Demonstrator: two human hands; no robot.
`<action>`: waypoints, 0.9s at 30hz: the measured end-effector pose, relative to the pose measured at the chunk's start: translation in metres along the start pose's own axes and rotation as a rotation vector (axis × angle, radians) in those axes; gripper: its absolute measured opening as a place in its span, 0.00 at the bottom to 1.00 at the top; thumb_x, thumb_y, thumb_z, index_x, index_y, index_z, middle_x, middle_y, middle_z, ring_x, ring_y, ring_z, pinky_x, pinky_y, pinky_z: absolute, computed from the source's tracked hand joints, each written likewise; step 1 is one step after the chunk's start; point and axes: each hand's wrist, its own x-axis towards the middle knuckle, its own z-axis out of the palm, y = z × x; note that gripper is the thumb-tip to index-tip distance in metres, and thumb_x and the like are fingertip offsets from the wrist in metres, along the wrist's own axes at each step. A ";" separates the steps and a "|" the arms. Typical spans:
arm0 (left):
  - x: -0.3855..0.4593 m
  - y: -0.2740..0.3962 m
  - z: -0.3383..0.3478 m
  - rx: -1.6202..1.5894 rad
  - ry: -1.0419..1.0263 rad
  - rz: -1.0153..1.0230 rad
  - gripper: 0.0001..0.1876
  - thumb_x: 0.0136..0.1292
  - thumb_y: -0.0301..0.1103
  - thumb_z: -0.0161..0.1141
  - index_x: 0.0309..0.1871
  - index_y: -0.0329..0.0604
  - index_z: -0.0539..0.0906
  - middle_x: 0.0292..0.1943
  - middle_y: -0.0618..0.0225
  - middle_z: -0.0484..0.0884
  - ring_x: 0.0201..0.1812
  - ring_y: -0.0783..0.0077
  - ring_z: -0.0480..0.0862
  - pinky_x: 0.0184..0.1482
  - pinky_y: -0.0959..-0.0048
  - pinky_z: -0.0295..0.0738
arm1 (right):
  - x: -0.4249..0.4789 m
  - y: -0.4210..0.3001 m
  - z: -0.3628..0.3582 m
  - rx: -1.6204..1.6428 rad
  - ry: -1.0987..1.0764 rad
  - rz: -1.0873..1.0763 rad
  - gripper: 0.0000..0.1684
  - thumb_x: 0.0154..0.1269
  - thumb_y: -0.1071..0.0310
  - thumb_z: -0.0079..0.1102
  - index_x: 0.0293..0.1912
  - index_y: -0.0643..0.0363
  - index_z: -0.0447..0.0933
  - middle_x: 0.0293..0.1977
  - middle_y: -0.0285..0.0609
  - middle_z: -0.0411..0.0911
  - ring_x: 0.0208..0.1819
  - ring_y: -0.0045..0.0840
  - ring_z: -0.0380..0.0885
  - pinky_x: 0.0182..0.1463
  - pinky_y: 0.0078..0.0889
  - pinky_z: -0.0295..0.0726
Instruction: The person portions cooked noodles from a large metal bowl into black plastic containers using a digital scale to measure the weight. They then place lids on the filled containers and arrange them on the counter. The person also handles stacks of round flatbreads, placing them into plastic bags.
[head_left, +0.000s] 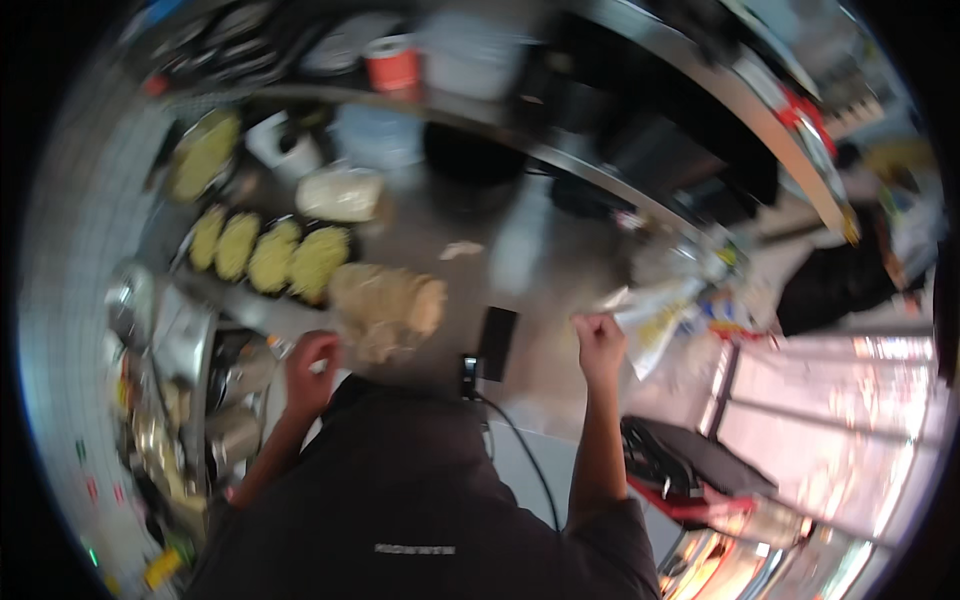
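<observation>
My left hand (311, 367) is raised with curled fingers, left of the body and just below a clear plastic bag of tan food (386, 307). A small white patch shows between its fingers; blur hides whether it is held. On the other side, my right hand (600, 345) is curled above the metal counter (544, 360), beside a white bag with yellow print (656, 319). Whether it grips anything is unclear. Between the hands lies a flat black rectangular object (498, 343). Yellow noodle-like bundles (274, 255) sit in a row in a dark tray at the left.
Behind these are a pale wrapped package (341, 195), a white roll (300, 157) and a dark round pot (472, 161). A shelf (585, 169) crosses the back, bearing a red-and-white container (393, 66). A black cable (529, 450) runs down near the body. A ladle (131, 315) stands far left.
</observation>
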 end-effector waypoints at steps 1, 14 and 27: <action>-0.001 0.013 0.004 -0.067 -0.072 -0.082 0.10 0.75 0.26 0.67 0.56 0.36 0.86 0.53 0.57 0.88 0.53 0.66 0.90 0.53 0.69 0.87 | -0.021 -0.016 0.020 0.009 -0.101 -0.049 0.12 0.66 0.67 0.79 0.34 0.62 0.83 0.27 0.38 0.82 0.29 0.20 0.78 0.37 0.27 0.79; 0.047 0.042 0.005 -0.695 -0.414 -0.197 0.30 0.75 0.29 0.69 0.77 0.34 0.73 0.68 0.59 0.81 0.68 0.69 0.80 0.70 0.68 0.74 | -0.095 -0.146 0.131 0.772 -0.906 -0.029 0.08 0.73 0.82 0.65 0.50 0.66 0.82 0.53 0.39 0.81 0.51 0.18 0.80 0.57 0.23 0.79; 0.053 0.019 -0.038 -0.634 -0.400 -0.199 0.17 0.74 0.22 0.66 0.63 0.36 0.82 0.53 0.59 0.88 0.51 0.72 0.89 0.55 0.69 0.84 | -0.087 -0.171 0.163 0.396 -0.831 -0.025 0.39 0.69 0.79 0.71 0.75 0.58 0.67 0.67 0.45 0.76 0.72 0.32 0.76 0.76 0.45 0.76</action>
